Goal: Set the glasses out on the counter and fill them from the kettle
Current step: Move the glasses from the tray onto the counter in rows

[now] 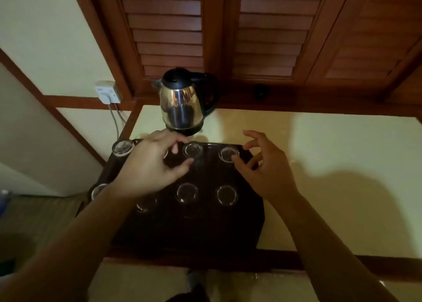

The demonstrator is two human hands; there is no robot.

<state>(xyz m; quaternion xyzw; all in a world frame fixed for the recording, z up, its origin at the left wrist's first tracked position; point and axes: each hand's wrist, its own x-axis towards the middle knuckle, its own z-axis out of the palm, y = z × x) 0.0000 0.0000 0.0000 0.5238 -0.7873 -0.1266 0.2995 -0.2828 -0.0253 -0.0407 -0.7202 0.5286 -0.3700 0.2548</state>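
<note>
Glasses (193, 150) upright on dark tray (246, 221), kettle (182, 103) just behind. Left hand (150, 164) over back row, fingers curled, apparently around a hidden glass. Right hand (262, 167) nearest back-right glass (229, 153), fingers spread, empty.

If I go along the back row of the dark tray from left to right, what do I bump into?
Clear round glass at the tray's left corner → left hand → clear glass in the middle → clear glass under the fingertips of the right hand.
</note>
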